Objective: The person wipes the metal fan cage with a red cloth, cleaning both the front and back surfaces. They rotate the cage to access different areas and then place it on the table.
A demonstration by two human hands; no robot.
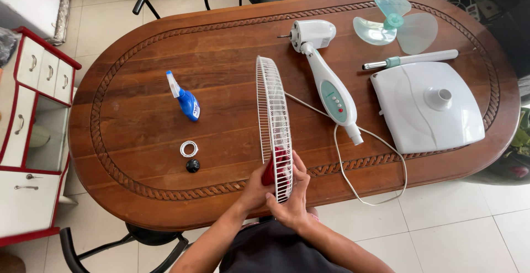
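Fan grille (273,118), white wire, stands on edge on the worktop (138,140), gripped at its near rim by both hands: left hand (255,187) presses a red cloth (274,162) inside, right hand (292,195) clasps outside.

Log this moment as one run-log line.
left hand: red cloth on fan grille | right hand: gripping grille rim | grille: on edge

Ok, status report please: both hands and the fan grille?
Both hands, left and right, grip white fan grille, standing on edge. Red cloth against it. Nothing blocking.
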